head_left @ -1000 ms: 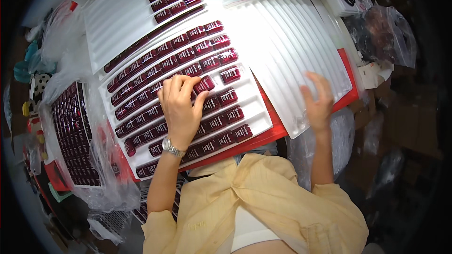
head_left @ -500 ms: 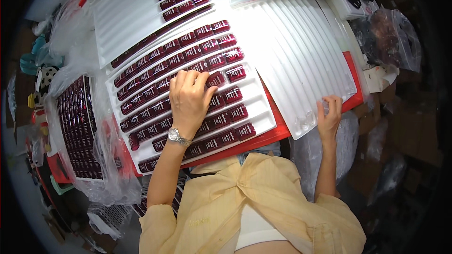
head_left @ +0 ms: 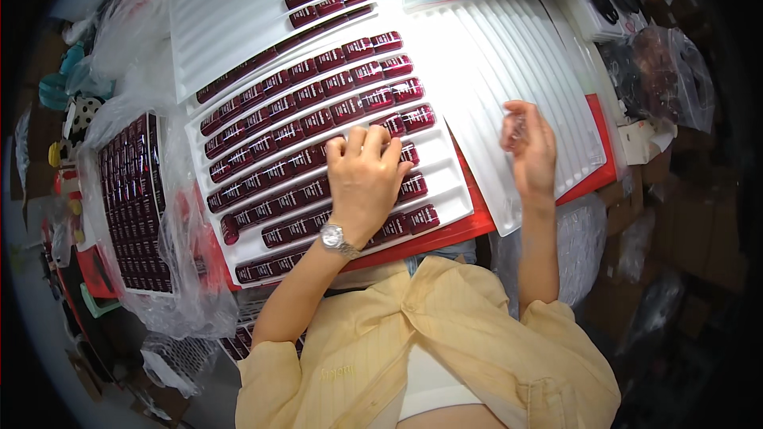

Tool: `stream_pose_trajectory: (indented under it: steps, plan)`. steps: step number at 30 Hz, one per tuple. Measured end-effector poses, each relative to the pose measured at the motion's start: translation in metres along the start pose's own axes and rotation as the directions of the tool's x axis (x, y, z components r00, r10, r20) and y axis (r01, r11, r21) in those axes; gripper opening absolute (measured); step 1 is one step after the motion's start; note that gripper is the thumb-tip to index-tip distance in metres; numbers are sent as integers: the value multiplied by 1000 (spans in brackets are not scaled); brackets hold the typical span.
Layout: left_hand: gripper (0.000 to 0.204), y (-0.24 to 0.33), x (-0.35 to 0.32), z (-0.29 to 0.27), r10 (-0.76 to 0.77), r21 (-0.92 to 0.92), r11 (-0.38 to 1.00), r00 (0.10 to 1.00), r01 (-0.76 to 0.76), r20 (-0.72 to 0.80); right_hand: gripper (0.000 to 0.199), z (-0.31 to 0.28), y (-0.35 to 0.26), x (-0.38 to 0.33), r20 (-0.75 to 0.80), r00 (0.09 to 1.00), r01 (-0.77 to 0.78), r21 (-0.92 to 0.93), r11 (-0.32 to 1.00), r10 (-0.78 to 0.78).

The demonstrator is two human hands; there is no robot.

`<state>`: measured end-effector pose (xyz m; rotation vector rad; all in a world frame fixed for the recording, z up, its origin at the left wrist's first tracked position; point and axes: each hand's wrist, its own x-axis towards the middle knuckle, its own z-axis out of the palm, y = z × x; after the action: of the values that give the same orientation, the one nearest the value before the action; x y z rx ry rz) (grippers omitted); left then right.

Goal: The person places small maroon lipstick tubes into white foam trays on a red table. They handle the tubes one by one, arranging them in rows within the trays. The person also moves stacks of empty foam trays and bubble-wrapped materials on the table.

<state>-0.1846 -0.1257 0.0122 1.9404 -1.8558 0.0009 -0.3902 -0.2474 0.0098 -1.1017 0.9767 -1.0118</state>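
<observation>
My left hand point(head_left: 364, 183), with a watch on its wrist, reaches over a white ribbed tray point(head_left: 447, 179). The tray bears rows of small, glossy dark red blocks with pale print point(head_left: 348, 110). Its fingers are bent down and closed around a dark red block in a middle row; the fingertips partly hide it. To the right, my right hand point(head_left: 536, 159) is raised above a bare white ribbed tray point(head_left: 493, 79). Its fingers curl around a small clear piece point(head_left: 519, 129), whose exact kind I cannot make out.
Another white tray point(head_left: 222, 32) with dark red blocks lies at the back left. Left of the work stands a plastic-wrapped tray of blocks point(head_left: 131, 206). Red surface point(head_left: 600, 143) shows beneath the trays. At the right lies a clear bag point(head_left: 664, 79) with dark contents.
My left hand has moved right along the rows. My right hand has lifted from the bare tray's near edge, up and left, with the clear piece in its fingers.
</observation>
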Motion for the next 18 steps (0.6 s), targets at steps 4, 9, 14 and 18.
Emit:
stream_pose_trajectory:
  steps: [4, 9, 14, 18]
  plan:
    - [22, -2, -5, 7, -11, -82, 997, 995, 4, -96, 29, 41, 8, -3, 89, 993, 65, 67, 996, -71]
    - [27, 0, -5, 0, -62, -186, 981, 997, 54, -38, 4, 63, 10, -14, 148, 987, 62, 43, 997, -68]
    - [27, 14, -7, -6, -261, -750, 628, 964, 209, 49, 5, 66, 16, -28, 114, 954, 294, -165, 941, -278]
    - [25, 16, -8, -2, -301, -737, 636, 953, 229, 37, 11, 62, 5, -44, 211, 929, 366, -382, 849, -305]
